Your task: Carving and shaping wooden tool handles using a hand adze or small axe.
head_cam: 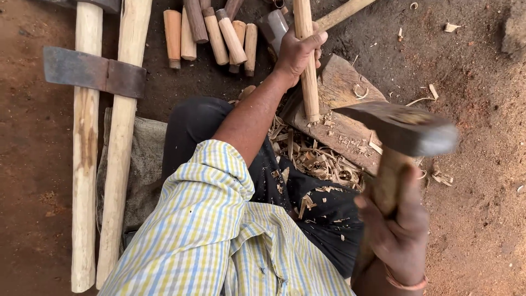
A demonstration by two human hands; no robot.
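Chopping a stick (310, 82) to shape, by the look of it: standing it nearly upright with its lower end resting on a wooden block (342, 96), and holding a hatchet (405, 130) raised beside it. Gripping the stick high up with the left hand (298, 52), fingers wrapped fully round it and thumb pressing across, no gap showing. Clutching the hatchet's wooden handle with the right hand (395, 227), closed tight low on the shaft, with the steel head hanging blurred over the near right edge of the block, apart from the stick. Judging the stroke as not yet landed: needing, for the next move, a glancing blow on the lower part of the stick, well below the left fingers, with the stick kept steady on the block.

Looking at the stick itself: pale, round, smooth, bare of bark, straight, touching the block near its middle. Sitting amid curled shavings (320, 159) heaped against the block's near side and scattered over the dark trousers (192, 123). Lying just beyond the left hand, a cluster of short wooden handles (213, 35); lying well off to the left on bare earth, two long poles (85, 164) crossed by a flat axe blade (93, 71).
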